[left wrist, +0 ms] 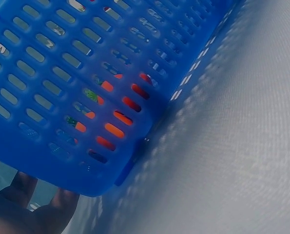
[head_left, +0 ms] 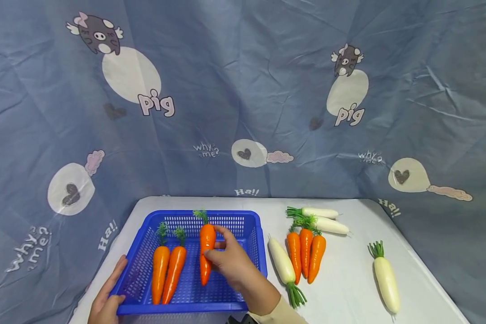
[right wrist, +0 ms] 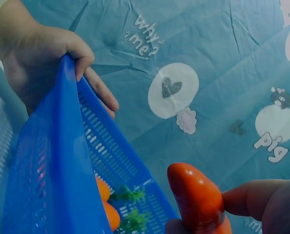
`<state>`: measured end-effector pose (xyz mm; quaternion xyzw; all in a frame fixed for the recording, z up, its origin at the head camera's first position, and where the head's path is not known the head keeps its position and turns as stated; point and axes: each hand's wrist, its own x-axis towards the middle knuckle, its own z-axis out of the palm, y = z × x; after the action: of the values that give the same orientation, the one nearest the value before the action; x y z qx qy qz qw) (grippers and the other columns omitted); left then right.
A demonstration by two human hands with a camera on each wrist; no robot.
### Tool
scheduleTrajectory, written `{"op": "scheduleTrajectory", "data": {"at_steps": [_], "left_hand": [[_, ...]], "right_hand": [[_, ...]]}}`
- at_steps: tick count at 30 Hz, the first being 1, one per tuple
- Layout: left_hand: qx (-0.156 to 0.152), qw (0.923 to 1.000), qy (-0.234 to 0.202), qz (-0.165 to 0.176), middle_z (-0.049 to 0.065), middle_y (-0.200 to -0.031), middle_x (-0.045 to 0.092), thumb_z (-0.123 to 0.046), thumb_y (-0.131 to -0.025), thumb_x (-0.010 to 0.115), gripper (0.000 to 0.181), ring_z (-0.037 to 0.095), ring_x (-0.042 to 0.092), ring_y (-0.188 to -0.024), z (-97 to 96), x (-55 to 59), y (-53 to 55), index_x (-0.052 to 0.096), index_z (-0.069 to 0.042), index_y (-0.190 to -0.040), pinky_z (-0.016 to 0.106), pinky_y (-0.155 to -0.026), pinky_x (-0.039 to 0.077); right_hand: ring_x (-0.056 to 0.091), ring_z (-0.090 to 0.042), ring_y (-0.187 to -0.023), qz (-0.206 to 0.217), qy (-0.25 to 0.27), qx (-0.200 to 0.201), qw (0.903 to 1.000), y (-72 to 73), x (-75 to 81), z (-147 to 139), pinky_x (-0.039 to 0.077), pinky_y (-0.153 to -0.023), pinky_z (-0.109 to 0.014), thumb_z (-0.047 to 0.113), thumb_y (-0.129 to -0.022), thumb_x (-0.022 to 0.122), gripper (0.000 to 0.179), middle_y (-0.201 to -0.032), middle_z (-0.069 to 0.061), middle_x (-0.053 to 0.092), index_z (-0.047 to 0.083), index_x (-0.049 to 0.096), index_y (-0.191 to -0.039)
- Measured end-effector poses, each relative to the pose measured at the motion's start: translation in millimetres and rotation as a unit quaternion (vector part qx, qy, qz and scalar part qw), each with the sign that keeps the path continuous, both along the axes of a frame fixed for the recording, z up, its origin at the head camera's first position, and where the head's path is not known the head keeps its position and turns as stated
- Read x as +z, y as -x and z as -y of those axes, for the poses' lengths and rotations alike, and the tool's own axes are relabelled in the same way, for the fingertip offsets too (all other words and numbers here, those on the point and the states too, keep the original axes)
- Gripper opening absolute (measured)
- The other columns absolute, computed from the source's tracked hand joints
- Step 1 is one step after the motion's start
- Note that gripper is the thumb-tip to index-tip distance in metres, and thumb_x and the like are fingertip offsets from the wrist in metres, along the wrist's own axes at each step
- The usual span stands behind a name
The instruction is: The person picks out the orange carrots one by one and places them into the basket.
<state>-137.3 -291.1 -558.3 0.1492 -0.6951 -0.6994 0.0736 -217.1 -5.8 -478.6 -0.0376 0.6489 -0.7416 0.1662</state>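
Note:
My right hand (head_left: 236,265) pinches an orange carrot (head_left: 207,236) between thumb and fingers, over the inside of a blue plastic basket (head_left: 182,308). The carrot's green top points to the far side and its tip toward me. Two more carrots (head_left: 159,270) (head_left: 175,272) lie side by side in the left part of the basket. At the front left corner my left hand (head_left: 106,294) holds the basket, thumb over the rim (right wrist: 69,78) and fingers along the outer side. The left wrist view shows the slotted basket wall (left wrist: 62,87), with orange showing through.
Right of the basket, three carrots (head_left: 306,252) lie together on the white table (head_left: 340,288). A white radish (head_left: 282,261) lies beside them, two radishes (head_left: 320,212) (head_left: 330,225) lie behind, and another radish (head_left: 386,283) is far right. A blue printed cloth (head_left: 243,99) hangs behind.

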Motion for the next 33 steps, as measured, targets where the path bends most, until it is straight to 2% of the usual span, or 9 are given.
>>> {"op": "scheduleTrajectory", "data": {"at_steps": [4, 11, 17, 26, 33], "left_hand": [[-0.007, 0.9999, -0.004, -0.009, -0.019, -0.173, 0.015, 0.012, -0.083, 0.024, 0.087, 0.0, 0.003, -0.16, 0.4, -0.8, -1.9, 0.027, -0.011, -0.166, 0.008, -0.119, 0.004], [-0.016, 0.9991, -0.026, -0.031, -0.015, -0.174, 0.017, 0.013, -0.084, 0.024, 0.086, 0.008, 0.006, -0.162, -0.7, -1.9, -2.4, 0.029, -0.011, -0.166, 0.013, -0.123, 0.008], [-0.016, 0.9988, -0.041, -0.022, -0.017, -0.174, 0.015, 0.012, -0.084, 0.023, 0.086, 0.009, 0.004, -0.162, 0.1, -2.1, -3.3, 0.028, -0.013, -0.166, 0.017, -0.125, 0.006], [-0.013, 0.9989, -0.038, -0.023, -0.016, -0.174, 0.015, 0.012, -0.084, 0.023, 0.086, 0.009, 0.003, -0.162, -0.1, -0.7, -2.9, 0.029, -0.013, -0.166, 0.017, -0.125, 0.005], [-0.014, 0.9987, -0.045, -0.021, -0.017, -0.174, 0.014, 0.013, -0.083, 0.022, 0.088, 0.01, 0.003, -0.162, -0.8, 0.2, -2.9, 0.028, -0.013, -0.166, 0.018, -0.125, 0.007]], "right_hand": [[0.068, -0.027, -0.091, -0.007, -0.008, 0.001, 0.9999, -4.0, 1.4, 4, 0.063, -0.079, -0.037, -0.003, -0.088, 0.068, 0.077, -0.119, -0.019, 0.053, 0.013, 0.039, -0.158], [0.067, -0.024, -0.09, -0.027, -0.049, -0.008, 0.9984, -8.4, 4.8, 10, 0.062, -0.075, -0.034, 0.0, -0.089, 0.071, 0.077, -0.124, -0.017, 0.052, 0.018, 0.04, -0.158], [0.067, -0.022, -0.089, -0.035, -0.052, -0.006, 0.998, -10.4, 4.0, 15, 0.062, -0.077, -0.035, 0.0, -0.09, 0.071, 0.075, -0.122, -0.015, 0.054, 0.017, 0.041, -0.157], [0.068, -0.022, -0.088, -0.031, -0.055, -0.004, 0.998, -11.3, 2.1, 17, 0.062, -0.078, -0.035, 0.001, -0.092, 0.07, 0.074, -0.121, -0.016, 0.056, 0.013, 0.04, -0.158], [0.067, -0.023, -0.09, -0.014, -0.045, -0.003, 0.9989, -10.1, -1.9, 19, 0.062, -0.079, -0.035, 0.0, -0.093, 0.07, 0.07, -0.118, -0.017, 0.054, 0.011, 0.041, -0.156]]}}
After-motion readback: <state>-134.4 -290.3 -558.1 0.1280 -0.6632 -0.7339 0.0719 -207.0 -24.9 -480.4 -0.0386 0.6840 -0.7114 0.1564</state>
